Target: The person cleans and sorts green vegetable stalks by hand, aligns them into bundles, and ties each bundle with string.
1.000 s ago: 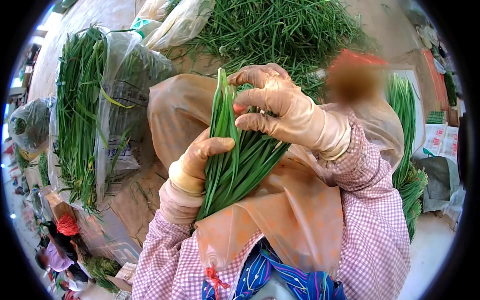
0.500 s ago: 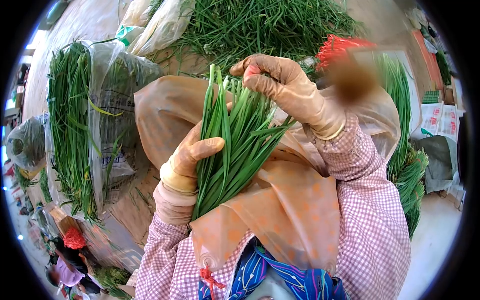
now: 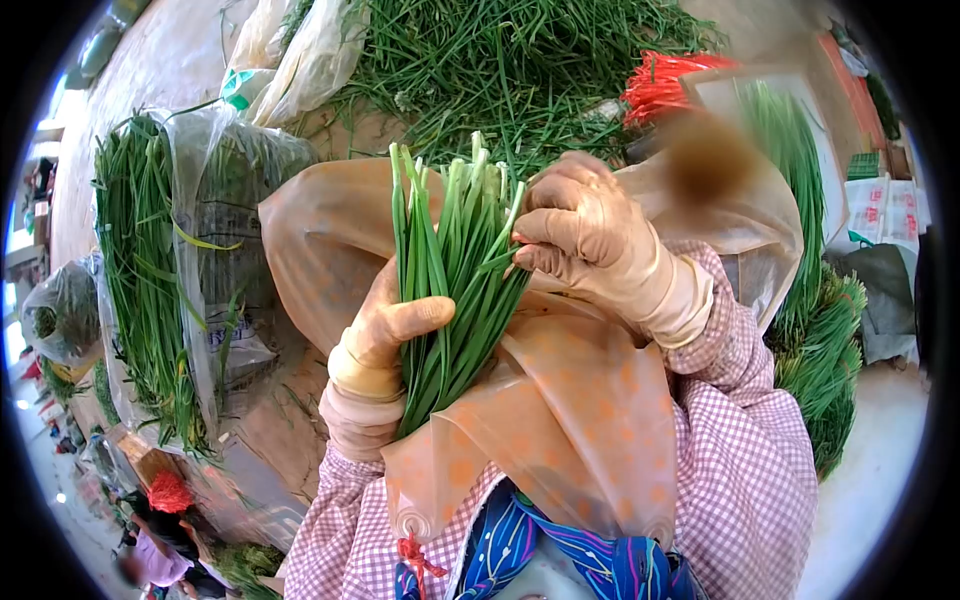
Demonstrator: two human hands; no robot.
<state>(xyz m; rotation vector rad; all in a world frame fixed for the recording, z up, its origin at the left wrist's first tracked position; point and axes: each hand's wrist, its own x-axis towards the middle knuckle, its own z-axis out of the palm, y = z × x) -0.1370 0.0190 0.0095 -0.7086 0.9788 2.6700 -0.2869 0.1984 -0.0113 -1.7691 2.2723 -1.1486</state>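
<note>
Head view: camera on wearer's head, facing forward and steeply down. Field wide, rounded, dark at corners. Near range: green bunch [image 3: 455, 290], centre, above apron [image 3: 590, 400]. Farther: loose green heap [image 3: 530, 60], beyond apron's far edge, at view's top.

You have a bright, even view, with washed-out white patches along the left rim and a pale glare on the floor [image 3: 885, 440] at right. Shadows fall soft beneath your hands; you cannot tell exactly where the light comes from. Your apron [image 3: 580, 410] and the plastic bag [image 3: 188, 190] catch a dull sheen. The leaves [image 3: 455, 300] you hold look crisp, but a brown, out-of-focus smudge [image 3: 706, 157] blurs the upper right. Your wide lens bends the edges into a black surround with bluish fringing, and the lower-left background is small and soft.
</note>
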